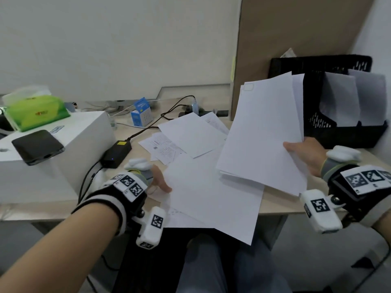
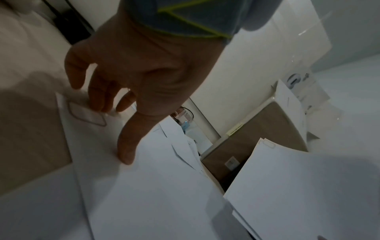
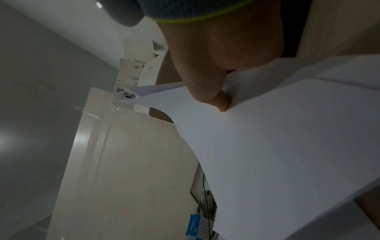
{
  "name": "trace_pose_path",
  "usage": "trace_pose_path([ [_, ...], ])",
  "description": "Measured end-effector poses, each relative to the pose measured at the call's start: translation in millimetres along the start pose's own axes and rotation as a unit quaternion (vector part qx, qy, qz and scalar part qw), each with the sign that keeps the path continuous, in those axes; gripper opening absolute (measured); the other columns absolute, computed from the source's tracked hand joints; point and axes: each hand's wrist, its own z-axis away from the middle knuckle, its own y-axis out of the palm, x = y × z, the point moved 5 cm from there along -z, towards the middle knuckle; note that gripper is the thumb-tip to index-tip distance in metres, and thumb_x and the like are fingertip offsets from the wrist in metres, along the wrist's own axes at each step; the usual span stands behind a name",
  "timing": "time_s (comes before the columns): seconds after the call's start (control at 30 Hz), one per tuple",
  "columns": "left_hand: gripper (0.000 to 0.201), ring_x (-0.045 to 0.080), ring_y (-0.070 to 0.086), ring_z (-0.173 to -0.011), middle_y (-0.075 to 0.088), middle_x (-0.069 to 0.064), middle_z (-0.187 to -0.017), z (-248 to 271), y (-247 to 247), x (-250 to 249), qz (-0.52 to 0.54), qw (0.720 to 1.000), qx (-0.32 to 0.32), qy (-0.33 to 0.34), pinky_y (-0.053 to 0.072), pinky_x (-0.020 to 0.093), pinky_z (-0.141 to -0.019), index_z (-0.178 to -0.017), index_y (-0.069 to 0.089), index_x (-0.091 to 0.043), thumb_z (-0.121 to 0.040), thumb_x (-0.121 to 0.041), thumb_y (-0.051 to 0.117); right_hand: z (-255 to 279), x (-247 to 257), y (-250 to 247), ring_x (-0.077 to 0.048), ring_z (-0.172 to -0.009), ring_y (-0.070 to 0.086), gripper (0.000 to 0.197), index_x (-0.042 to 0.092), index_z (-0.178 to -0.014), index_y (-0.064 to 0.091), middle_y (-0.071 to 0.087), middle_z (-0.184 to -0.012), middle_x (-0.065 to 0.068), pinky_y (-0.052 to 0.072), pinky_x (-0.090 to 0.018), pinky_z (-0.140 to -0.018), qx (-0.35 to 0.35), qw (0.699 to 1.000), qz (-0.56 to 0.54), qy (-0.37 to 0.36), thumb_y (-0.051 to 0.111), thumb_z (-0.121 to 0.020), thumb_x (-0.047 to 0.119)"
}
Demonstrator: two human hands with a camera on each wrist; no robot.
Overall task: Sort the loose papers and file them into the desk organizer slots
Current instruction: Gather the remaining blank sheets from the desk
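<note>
**A gathered stack held up while the next sheet is pinned down**

A stack of papers (image 1: 264,132) is gripped at its lower right edge by the right hand (image 1: 306,154), at about three o'clock in the head view; in the right wrist view the thumb is seen pressed on top, the other fingers hidden beneath. The stack is held tilted up off the desk (image 1: 131,134), probably so that further sheets can be added before filing. How many sheets it holds cannot be told; at least three edges are fanned at its lower side.

The left hand (image 2: 131,78) is laid with relaxed, nearly straight fingers on a large blank sheet (image 1: 211,197) at six o'clock, which overhangs the desk edge; nothing is clasped. The sheet is judged to be steadied so that it may be slid or lifted.

Around the centre some three or four loose papers (image 1: 190,136) lie overlapped, printed and blank. The black desk organizer (image 1: 317,66) stands at two o'clock; two slots are seen filled, each with white paper.
</note>
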Motion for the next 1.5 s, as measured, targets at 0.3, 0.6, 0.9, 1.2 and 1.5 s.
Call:
trace_pose_path([
  [0.3, 0.045, 0.024, 0.056, -0.119, 0.059, 0.01, -0.13, 0.7, -19.3, -18.6, -0.012, 0.986, -0.151, 0.068, 0.043, 0.03, -0.099, -0.128, 0.059, -0.006, -0.089, -0.029, 0.063, 21.1, -3.6, -15.7, -0.025, -0.093, 0.064, 0.043, 0.004, -0.123, 0.056, 0.064, -0.118, -0.013, 0.048, -0.041, -0.091, 0.13, 0.986, -0.097, -0.04, 0.068, -0.084, 0.018],
  [0.6, 0.031, 0.027, 0.068, -0.09, 0.073, 0.005, -0.097, 37.1, -92.3, -65.7, 0.251, 0.904, -0.199, 0.284, 0.056, 0.033, -0.078, -0.094, 0.072, -0.019, -0.072, -0.04, 0.067, 38.9, 20.8, 39.3, -0.028, -0.099, 0.066, 0.035, 0.003, -0.121, 0.06, 0.068, -0.115, -0.013, 0.054, -0.034, -0.084, 0.253, 0.964, -0.066, -0.04, 0.062, -0.086, 0.005],
  [0.9, 0.021, -0.002, 0.068, -0.061, 0.072, -0.008, -0.078, 39.4, -122.1, -92.3, 0.314, 0.865, -0.11, 0.377, 0.054, 0.013, -0.057, -0.108, 0.069, -0.008, -0.096, -0.018, 0.055, 25.0, 27.8, 55.6, -0.027, -0.103, 0.065, 0.034, 0.007, -0.119, 0.061, 0.068, -0.115, -0.009, 0.05, -0.04, -0.095, 0.234, 0.966, -0.086, -0.062, 0.065, -0.086, 0.009],
  [1.2, 0.032, 0.014, 0.068, -0.085, 0.07, 0.001, -0.098, 26.4, -108.0, -100.9, 0.547, 0.751, 0.056, 0.366, 0.056, 0.028, -0.082, -0.109, 0.062, -0.016, -0.1, -0.039, 0.041, -2.8, 43.5, 48.5, -0.028, -0.104, 0.065, 0.041, 0.014, -0.119, 0.058, 0.067, -0.116, -0.009, 0.051, -0.047, -0.095, 0.115, 0.976, -0.139, -0.12, 0.07, -0.081, 0.005],
  [1.5, 0.02, 0.018, 0.068, -0.085, 0.072, 0.005, -0.096, 27.1, -127.0, -110.5, 0.629, 0.657, -0.042, 0.413, 0.06, 0.025, -0.074, -0.111, 0.061, 0.0, -0.094, 0.0, 0.051, 1.5, 92.5, 66.4, -0.021, -0.107, 0.063, 0.07, 0.016, -0.138, 0.041, 0.063, -0.121, -0.003, 0.05, -0.037, -0.095, 0.081, 0.959, -0.192, -0.192, 0.069, -0.077, -0.006],
])
